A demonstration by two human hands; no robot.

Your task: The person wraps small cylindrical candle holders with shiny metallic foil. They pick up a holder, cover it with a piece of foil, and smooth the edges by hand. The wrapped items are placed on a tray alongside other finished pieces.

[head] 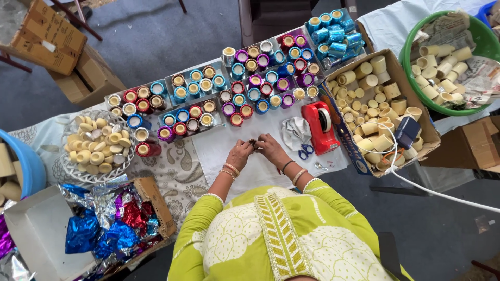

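Foil-wrapped small round piece [253,142] pinched between left hand [239,154] and right hand [272,147]

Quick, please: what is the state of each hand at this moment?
Left hand: fingers closed on a small dark round piece, held over the white table sheet.
Right hand: fingers closed on the same piece from the other side.
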